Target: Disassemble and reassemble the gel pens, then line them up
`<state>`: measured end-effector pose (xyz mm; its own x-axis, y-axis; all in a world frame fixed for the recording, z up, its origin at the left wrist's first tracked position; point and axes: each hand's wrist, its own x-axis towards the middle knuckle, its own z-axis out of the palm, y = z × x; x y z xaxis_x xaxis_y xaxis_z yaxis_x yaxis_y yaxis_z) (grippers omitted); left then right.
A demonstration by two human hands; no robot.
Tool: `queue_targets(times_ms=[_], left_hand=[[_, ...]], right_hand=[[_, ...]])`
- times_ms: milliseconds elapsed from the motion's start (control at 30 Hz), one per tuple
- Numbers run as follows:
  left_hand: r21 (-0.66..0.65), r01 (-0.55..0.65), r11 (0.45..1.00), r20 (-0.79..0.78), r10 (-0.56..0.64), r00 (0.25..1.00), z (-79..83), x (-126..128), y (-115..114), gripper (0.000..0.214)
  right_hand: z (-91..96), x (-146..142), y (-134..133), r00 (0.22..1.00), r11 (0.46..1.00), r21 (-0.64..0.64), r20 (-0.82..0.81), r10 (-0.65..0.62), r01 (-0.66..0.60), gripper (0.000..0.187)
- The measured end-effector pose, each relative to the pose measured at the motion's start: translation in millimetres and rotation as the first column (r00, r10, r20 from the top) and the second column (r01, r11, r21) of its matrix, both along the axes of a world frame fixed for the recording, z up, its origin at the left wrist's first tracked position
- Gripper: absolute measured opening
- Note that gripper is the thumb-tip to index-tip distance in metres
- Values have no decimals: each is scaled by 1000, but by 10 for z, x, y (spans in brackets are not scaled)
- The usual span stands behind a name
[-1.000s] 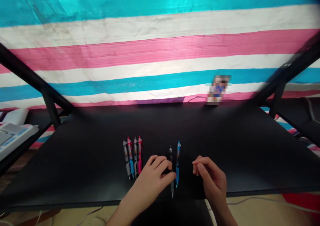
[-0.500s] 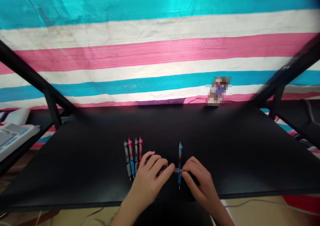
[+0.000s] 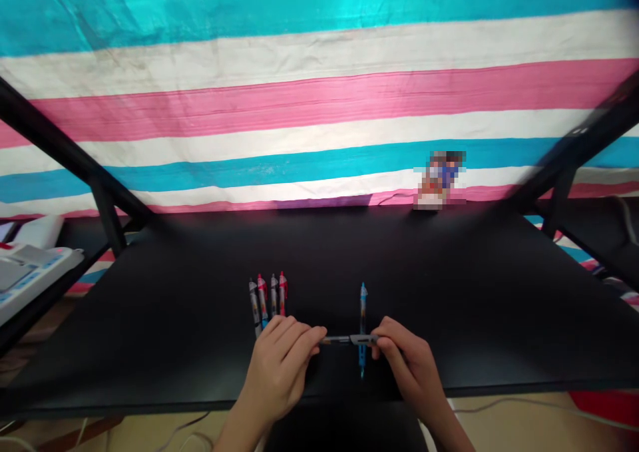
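Note:
A grey-and-black pen (image 3: 342,339) lies level between my hands, crossing above a light-blue pen (image 3: 363,305). My left hand (image 3: 280,367) pinches its left end between thumb and fingers, hiding that end. At the other end, the grey part is gripped by the fingertips of my right hand (image 3: 408,362). The blue pen points away from me on the desk; whether the two pens touch, I cannot tell. Beyond my left hand several pens stand side by side in a row, including a black one (image 3: 254,304) and a red one (image 3: 283,291); their near ends are partly covered.
The black desk (image 3: 319,245) stretches away to a striped sheet (image 3: 299,112). A blurred-out object (image 3: 436,182) stands at the back right. Dark metal bars (image 3: 107,216) rise at both sides. A white device (image 3: 34,272) sits far left. Cables (image 3: 524,402) run below the front edge.
My left hand has shifted left along the grey-and-black pen, so more of its barrel shows. My right hand has moved slightly right, still holding the other end.

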<state>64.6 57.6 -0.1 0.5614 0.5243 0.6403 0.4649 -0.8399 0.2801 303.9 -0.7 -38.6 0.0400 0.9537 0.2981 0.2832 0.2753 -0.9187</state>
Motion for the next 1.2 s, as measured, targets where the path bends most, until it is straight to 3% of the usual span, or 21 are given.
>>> queue_targets(times_ms=[200, 333, 500, 767, 900, 1000, 1100, 1200], left_hand=[[-69, -19, 997, 58, 23, 998, 23, 24, -25, 22], [-200, -52, 978, 126, 78, 989, 14, -14, -102, 19], [-381, -140, 914, 328, 275, 904, -62, -79, -205, 15], [-565, -35, 824, 480, 363, 799, -123, -85, -233, 7], [-636, -19, 772, 542, 464, 700, -166, -89, -245, 10], [-622, 25, 783, 592, 449, 670, -198, -101, -250, 13], [-608, 60, 792, 617, 424, 663, -200, -97, -255, 11], [-626, 67, 777, 624, 448, 640, -182, -67, -272, 14]], right_hand=[[-2, -17, -5, 1000, 999, 39, 1, -28, 28, 20], [-7, -25, -35, 998, 998, 29, -28, -50, 51, 16], [-18, -15, -73, 994, 996, -46, -83, -77, 74, 44], [-40, -16, -72, 996, 996, -86, -79, -44, 38, 50], [-47, -25, -77, 998, 997, -71, -56, -22, 18, 31], [-59, -28, -80, 998, 997, -71, -50, -34, 30, 11], [-42, -28, -77, 998, 996, -85, -52, -31, 26, 15], [-11, -33, -68, 999, 995, -100, -51, -13, 7, 31]])
